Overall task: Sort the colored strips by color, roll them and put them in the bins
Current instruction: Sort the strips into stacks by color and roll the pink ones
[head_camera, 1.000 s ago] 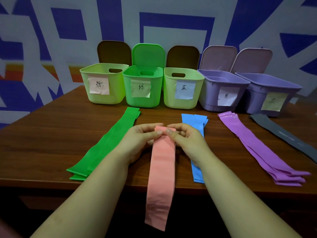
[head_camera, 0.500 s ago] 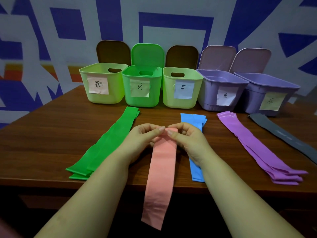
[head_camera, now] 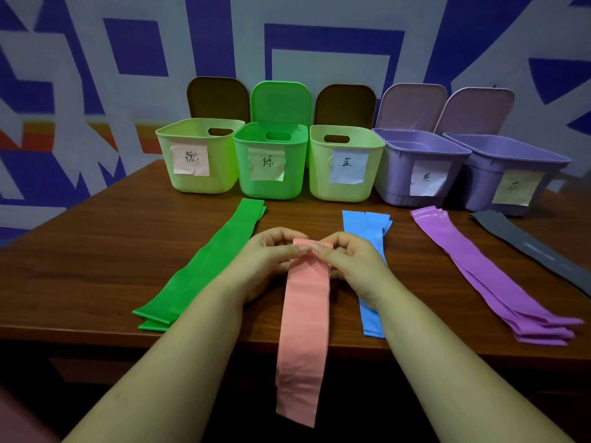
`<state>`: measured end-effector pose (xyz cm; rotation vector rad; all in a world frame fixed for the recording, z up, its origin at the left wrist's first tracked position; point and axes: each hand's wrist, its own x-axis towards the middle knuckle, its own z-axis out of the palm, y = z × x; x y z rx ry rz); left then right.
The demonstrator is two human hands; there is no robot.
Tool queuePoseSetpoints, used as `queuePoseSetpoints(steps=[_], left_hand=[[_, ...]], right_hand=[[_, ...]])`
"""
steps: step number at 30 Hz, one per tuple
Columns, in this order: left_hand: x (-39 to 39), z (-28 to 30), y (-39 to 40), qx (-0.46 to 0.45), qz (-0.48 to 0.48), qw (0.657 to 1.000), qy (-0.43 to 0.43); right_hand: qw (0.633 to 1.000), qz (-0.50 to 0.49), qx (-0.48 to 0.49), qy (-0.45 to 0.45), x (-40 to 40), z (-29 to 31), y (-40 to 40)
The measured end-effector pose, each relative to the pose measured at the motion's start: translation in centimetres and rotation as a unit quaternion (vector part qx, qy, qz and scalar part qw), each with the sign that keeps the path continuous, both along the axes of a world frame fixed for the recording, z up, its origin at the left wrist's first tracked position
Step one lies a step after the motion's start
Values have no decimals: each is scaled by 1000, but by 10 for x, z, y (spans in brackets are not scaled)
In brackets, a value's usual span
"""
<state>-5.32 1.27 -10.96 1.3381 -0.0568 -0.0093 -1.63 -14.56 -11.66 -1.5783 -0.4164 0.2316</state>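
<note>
A pink strip lies along the table's middle, its near end hanging over the front edge. My left hand and my right hand pinch its far end, where a small roll has formed. Green strips lie to the left, blue strips just right of my hands, purple strips farther right, and a grey strip at the far right. Behind them stands a row of labelled bins: pale green, bright green, pale green, purple and purple.
The brown wooden table reaches to a blue and white patterned wall. Each bin's lid stands open behind it. The table's front edge runs under my forearms.
The pink strip's hanging end has crept up a little towards the table as my fingers turn its far end into a roll. My hands stay in the same spot.
</note>
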Motion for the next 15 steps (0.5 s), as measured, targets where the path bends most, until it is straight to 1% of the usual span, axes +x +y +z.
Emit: queuePoseSetpoints(steps=[3, 6, 8, 12, 15], left_hand=[[1, 0, 0, 7, 5, 1000, 14], [-1, 3, -1, 33, 7, 999, 33], [-3, 6, 2, 54, 4, 997, 60], [-9, 6, 10, 117, 14, 989, 90], [-15, 7, 8, 110, 12, 989, 100]], right_hand=[[1000, 12, -6, -5, -1, 1, -1], [999, -1, -32, -25, -1, 0, -1], [996, -8, -68, -48, 0, 0, -1], [984, 14, -148, -96, -2, 4, 1], [979, 14, -164, -121, -4, 10, 1]])
